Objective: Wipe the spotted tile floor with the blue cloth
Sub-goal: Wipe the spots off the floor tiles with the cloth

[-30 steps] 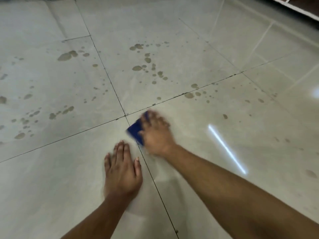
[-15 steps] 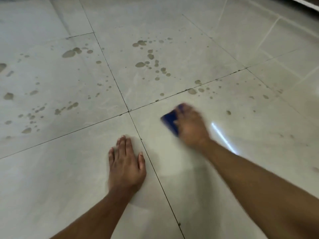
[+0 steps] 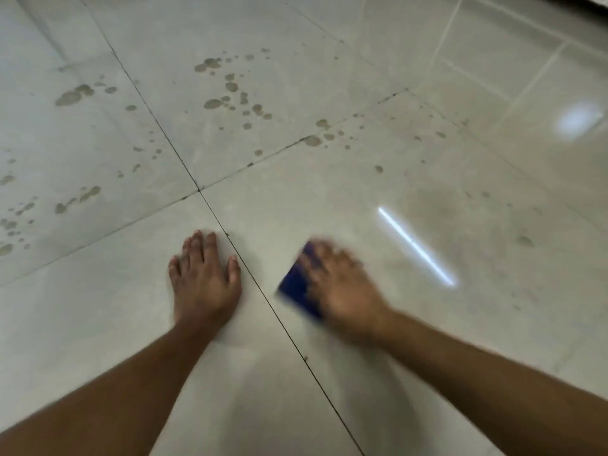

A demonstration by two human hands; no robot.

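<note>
Pressing the blue cloth (image 3: 296,286) flat, long axis near-left to far-right.

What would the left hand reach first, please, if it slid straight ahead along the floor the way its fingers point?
Likely the grout line just ahead of the left hand, then the brown spots on the far tile; nothing raised shows in that path.

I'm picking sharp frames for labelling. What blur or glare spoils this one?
Head view: the right hand and blue cloth are smeared by motion blur; the left hand flat on the floor is sharp. A bright streak of glare and a softer patch reflect off the glossy tiles; the spots stay readable.
</note>
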